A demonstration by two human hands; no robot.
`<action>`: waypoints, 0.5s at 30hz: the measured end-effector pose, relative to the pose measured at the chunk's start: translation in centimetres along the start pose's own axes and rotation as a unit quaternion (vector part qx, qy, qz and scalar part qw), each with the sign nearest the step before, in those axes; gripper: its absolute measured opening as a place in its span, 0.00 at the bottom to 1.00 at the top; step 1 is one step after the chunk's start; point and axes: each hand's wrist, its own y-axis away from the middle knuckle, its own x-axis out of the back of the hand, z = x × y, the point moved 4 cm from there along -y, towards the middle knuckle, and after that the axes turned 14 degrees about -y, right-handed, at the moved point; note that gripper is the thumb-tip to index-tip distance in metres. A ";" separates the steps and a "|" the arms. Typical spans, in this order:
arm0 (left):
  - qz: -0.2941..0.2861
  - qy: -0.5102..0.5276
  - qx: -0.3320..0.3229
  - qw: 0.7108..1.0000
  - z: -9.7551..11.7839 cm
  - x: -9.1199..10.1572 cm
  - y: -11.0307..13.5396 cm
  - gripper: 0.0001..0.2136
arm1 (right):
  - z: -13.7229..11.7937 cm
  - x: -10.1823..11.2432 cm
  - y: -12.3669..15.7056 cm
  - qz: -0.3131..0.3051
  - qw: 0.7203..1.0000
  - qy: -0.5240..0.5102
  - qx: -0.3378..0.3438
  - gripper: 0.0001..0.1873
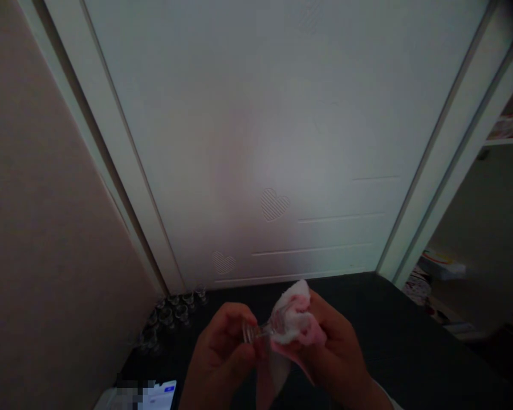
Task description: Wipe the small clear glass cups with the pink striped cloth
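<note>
Left hand [222,350]: thumb and index pinched on the left end of a small clear glass [250,331], thumb on the near side, index on the far side, gap just the glass's thickness. Glass lay roughly sideways, off the table [397,336], between the two hands near the middle of the scene. Right hand [336,350]: curled round a pink-and-white cloth [301,324], clamped on it; fingertips were buried in the folds, so couldn't tell their exact spacing. Cloth bunched against the glass's right end, a loose tail hanging down between the hands. More small glasses [166,316] stood clustered at the far left of the table, by the wall [55,216]. Lit phone [161,397] sat near left. White door [256,131] behind, far side.
</note>
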 end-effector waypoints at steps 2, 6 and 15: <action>0.003 -0.006 0.009 1.000 0.1 0.1 -0.1 0.22 | -0.1 -0.2 0.0 0.001 1.000 0.003 0.013 0.12; 0.017 -0.022 0.007 1.000 0.4 0.4 -0.1 0.24 | -0.3 -0.7 0.0 0.000 0.999 0.002 0.054 0.15; -0.009 -0.009 0.022 1.000 0.4 -0.3 -0.3 0.25 | -0.1 -0.1 0.5 0.041 0.993 0.057 0.096 0.12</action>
